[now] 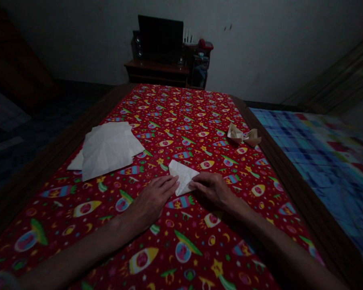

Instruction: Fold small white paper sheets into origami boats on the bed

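A small folded piece of white paper [183, 176] lies on the red rocket-patterned tablecloth [181, 121]. My left hand [153, 199] rests flat on the cloth with its fingers stretched out, the fingertips pressing on the paper's left edge. My right hand [212, 189] has its fingers curled and pinches the paper's right corner against the table.
A loose stack of white paper sheets [107, 150] lies to the left. A brownish folded paper figure [244, 136] sits at the right near the table's wooden edge [278, 157]. A bed with a blue checked cover [326, 161] adjoins. A cabinet with a dark screen [161, 38] stands behind.
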Available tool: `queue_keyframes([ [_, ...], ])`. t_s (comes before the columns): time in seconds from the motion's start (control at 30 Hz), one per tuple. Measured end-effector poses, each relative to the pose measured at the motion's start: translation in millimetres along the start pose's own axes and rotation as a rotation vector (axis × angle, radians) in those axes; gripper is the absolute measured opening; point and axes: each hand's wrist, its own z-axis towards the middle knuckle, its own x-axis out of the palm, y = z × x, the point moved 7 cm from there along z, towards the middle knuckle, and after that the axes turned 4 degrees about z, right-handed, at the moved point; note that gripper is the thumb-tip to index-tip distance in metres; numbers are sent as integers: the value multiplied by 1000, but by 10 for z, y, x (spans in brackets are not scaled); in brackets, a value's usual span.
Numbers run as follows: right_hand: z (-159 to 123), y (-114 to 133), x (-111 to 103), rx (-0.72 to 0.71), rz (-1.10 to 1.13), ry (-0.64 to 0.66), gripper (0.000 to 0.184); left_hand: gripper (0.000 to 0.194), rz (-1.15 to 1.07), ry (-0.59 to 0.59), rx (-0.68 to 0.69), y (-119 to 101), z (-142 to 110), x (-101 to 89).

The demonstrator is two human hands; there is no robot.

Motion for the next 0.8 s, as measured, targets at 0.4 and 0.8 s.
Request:
queue_keyframes([
  [0.4,61,-22,91,58,-240,-144,18,52,-72,-33,-17,30,-36,22],
  [0.8,77,16,120,74,-329,-131,18,66,-84,62,44,-79,-27,26],
])
